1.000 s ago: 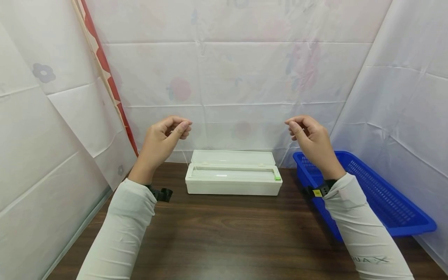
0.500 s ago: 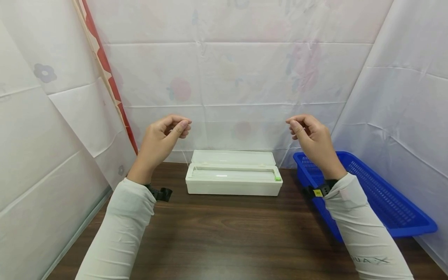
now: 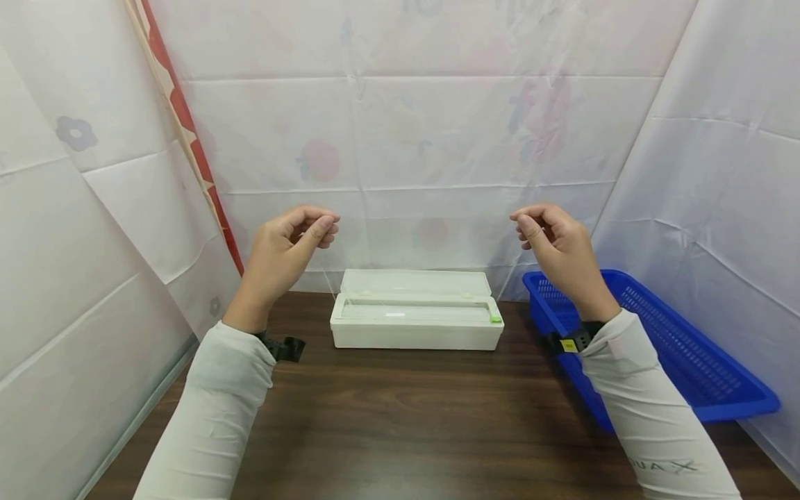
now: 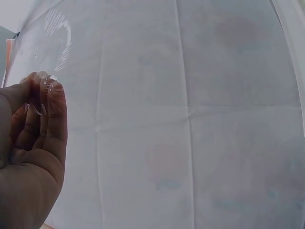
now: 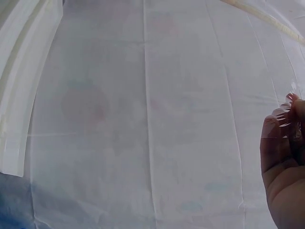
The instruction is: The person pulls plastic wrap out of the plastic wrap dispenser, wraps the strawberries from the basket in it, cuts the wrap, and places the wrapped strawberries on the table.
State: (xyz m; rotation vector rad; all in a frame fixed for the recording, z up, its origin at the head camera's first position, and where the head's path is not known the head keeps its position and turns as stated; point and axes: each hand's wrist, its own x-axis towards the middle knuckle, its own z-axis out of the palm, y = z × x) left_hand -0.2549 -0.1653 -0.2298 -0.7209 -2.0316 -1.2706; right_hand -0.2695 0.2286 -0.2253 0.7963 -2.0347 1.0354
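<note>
A long white cling film dispenser (image 3: pixel 415 338) stands on the table, its lid (image 3: pixel 415 283) raised at the back. At the right end of its top sits a small green slider (image 3: pixel 496 319). Clear cling film (image 4: pixel 59 43) rises from the box to both hands; its edges show as thin slanting lines in the head view. The left hand (image 3: pixel 284 244) pinches one upper corner of it between thumb and fingers, above and left of the box. Opposite, the right hand (image 3: pixel 557 246) pinches the other corner, where the film wrinkles over the fingertips (image 5: pixel 272 125).
A blue plastic basket (image 3: pixel 706 368) stands on the right side of the table, partly behind the right forearm. Dark wooden tabletop (image 3: pixel 400 423) lies in front of the dispenser. White printed sheets (image 3: pixel 425 132) hang behind and at both sides.
Both hands stay nearly still with the film held up. The left hand has drifted very slightly leftward; the dispenser stays in place.
</note>
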